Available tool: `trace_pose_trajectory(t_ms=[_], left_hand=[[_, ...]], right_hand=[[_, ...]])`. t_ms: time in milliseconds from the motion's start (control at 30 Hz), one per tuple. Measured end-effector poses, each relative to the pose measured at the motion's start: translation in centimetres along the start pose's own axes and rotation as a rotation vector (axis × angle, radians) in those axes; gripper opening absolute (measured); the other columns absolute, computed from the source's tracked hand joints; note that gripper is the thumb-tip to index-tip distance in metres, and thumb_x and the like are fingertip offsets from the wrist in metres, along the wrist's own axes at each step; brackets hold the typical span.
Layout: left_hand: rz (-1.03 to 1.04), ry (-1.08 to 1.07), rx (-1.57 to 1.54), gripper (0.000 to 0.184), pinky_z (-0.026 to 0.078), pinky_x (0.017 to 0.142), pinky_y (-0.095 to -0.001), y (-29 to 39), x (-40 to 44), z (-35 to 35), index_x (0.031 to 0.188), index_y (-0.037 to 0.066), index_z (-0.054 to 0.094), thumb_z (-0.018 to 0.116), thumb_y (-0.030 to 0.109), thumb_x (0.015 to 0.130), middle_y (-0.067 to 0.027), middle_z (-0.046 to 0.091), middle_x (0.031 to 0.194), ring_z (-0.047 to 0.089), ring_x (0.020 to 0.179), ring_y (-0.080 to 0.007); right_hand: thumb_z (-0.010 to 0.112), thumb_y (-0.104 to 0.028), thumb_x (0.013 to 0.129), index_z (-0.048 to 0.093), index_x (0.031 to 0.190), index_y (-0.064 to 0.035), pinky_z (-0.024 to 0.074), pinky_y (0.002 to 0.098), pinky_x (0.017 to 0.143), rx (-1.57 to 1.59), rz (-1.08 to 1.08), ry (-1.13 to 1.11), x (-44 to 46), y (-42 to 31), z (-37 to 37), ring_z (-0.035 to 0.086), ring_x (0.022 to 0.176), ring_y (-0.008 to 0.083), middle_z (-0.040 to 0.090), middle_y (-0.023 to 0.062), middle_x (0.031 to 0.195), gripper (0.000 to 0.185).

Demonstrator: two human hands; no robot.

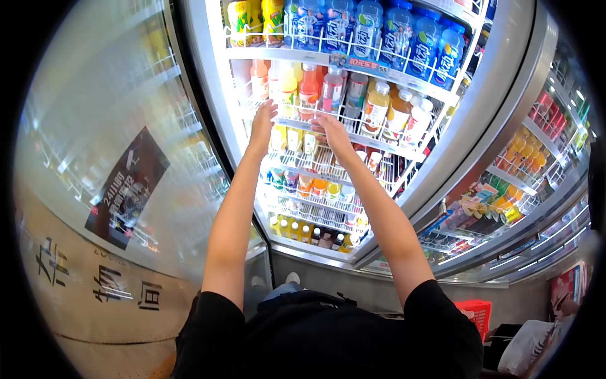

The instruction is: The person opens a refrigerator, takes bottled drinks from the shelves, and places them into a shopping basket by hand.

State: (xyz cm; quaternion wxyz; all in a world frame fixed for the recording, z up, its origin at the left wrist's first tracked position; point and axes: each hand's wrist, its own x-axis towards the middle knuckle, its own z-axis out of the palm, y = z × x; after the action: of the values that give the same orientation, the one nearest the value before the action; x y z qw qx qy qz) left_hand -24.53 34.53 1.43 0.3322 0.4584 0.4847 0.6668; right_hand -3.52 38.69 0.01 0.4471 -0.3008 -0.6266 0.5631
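Both arms reach into the lit drinks cooler, toward its second shelf from the top of the view. My left hand [263, 124] is open with fingers up, near the shelf's wire front and below an orange bottle [259, 79]. My right hand [332, 131] has its fingers apart and bent inward, just below a red-orange bottle [308, 90] and a pink-labelled bottle [331, 90]. Neither hand visibly holds anything. Between them stands a yellow bottle [286, 88]. Whether the fingertips touch the wire rail or a bottle, I cannot tell.
Blue drink bottles [367, 28] line the upper shelf, beside yellow bottles [272, 22]. Small containers [317, 188] and dark bottles [325, 240] fill lower shelves. The glass door [120, 95] stands open at left. Closed coolers [511, 177] run along the right. A red basket [476, 312] is at lower right.
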Motion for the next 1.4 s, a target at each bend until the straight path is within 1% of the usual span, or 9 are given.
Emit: trace_pose_trajectory(t_ms=[433,567,667,767,800,1067,1167,1300,1400], left_hand=[[0.128,0.069,-0.097,0.062,0.029,0.111,-0.0369,-4.8,12.8,-1.6,0.14,-0.003,0.046,0.039,0.045,0.1,-0.0161,0.05,0.14,0.044,0.129,-0.0261],[-0.007,0.019,0.04,0.073,0.03,0.109,-0.0369,-7.4,16.7,-2.5,0.139,-0.004,0.045,0.037,0.056,0.098,-0.0171,0.051,0.138,0.046,0.127,-0.0256],[-0.009,-0.074,0.094,0.072,0.03,0.108,-0.0366,-7.6,17.8,-2.0,0.14,-0.003,0.045,0.034,0.056,0.099,-0.0167,0.053,0.136,0.045,0.127,-0.0248],[-0.036,-0.177,0.125,0.061,0.02,0.115,-0.0394,-7.7,18.4,-1.4,0.14,0.007,0.051,0.035,0.05,0.101,-0.0171,0.044,0.148,0.029,0.141,-0.0324],[0.022,-0.154,0.147,0.06,0.02,0.114,-0.0401,-8.3,18.5,-1.3,0.14,0.006,0.05,0.037,0.048,0.1,-0.0169,0.045,0.147,0.031,0.139,-0.0325],[0.316,-0.148,-0.085,0.052,0.025,0.111,-0.0356,-5.1,12.2,-0.8,0.142,-0.002,0.042,0.044,0.029,0.1,-0.0142,0.046,0.138,0.04,0.13,-0.0239],[0.418,-0.134,-0.137,0.049,0.025,0.112,-0.036,-5.6,11.4,-0.9,0.142,-0.001,0.04,0.042,0.025,0.1,-0.0147,0.045,0.135,0.038,0.13,-0.025],[0.514,-0.042,-0.03,0.048,0.025,0.112,-0.038,-1.8,7.9,0.5,0.14,-0.001,0.042,0.042,0.027,0.1,-0.015,0.041,0.137,0.036,0.13,-0.026],[0.515,-0.01,0.068,0.05,0.028,0.11,-0.0378,-0.7,5.9,1.3,0.141,0.001,0.042,0.041,0.032,0.103,-0.0159,0.043,0.13,0.04,0.127,-0.0265]], right_hand=[[0.049,-0.032,0.097,0.063,0.114,-0.0081,0.0509,0.0272,0.069,-0.112,0.031,0.085,12.0,-0.5,5.4,0.057,0.079,0.0124,0.061,0.0001,0.1,0.033],[0.049,-0.028,0.096,0.063,0.115,-0.0054,0.0526,0.0284,0.068,-0.338,0.057,0.106,15.0,1.9,6.7,0.062,0.083,0.0132,0.066,0.0054,0.099,0.033],[0.054,-0.029,0.087,0.063,0.114,-0.0031,0.0454,0.0497,0.095,-0.491,-0.039,0.267,16.4,3.1,7.4,0.061,0.107,0.0434,0.065,0.0279,0.109,0.039],[0.054,-0.028,0.086,0.064,0.113,-0.0028,0.046,0.0486,0.095,-0.665,-0.114,0.307,16.7,2.7,7.7,0.061,0.106,0.0442,0.065,0.0288,0.109,0.038],[0.051,-0.024,0.087,0.065,0.108,0.0017,0.0515,0.0425,0.079,-0.733,-0.262,0.357,17.4,3.9,7.3,0.067,0.087,0.039,0.067,0.0269,0.094,0.036],[0.052,-0.018,0.088,0.063,0.121,-0.0019,0.0501,0.0392,0.074,-0.519,-0.245,0.361,12.8,2.1,7.4,0.068,0.082,0.034,0.067,0.0246,0.09,0.038],[0.051,-0.013,0.091,0.052,0.137,-0.0074,0.0493,0.036,0.075,-0.473,-0.488,0.316,12.2,3.4,6.9,0.068,0.083,0.0273,0.067,0.0239,0.094,0.046],[0.051,-0.012,0.092,0.05,0.139,-0.0098,0.0484,0.0335,0.078,-0.448,-0.288,0.232,7.2,-1.5,6.5,0.066,0.084,0.0242,0.067,0.0233,0.098,0.047],[0.051,-0.006,0.09,0.048,0.139,-0.0051,0.0474,0.0355,0.095,-0.383,-0.405,0.165,4.6,-2.1,5.7,0.061,0.116,0.0335,0.057,0.0223,0.133,0.05]])
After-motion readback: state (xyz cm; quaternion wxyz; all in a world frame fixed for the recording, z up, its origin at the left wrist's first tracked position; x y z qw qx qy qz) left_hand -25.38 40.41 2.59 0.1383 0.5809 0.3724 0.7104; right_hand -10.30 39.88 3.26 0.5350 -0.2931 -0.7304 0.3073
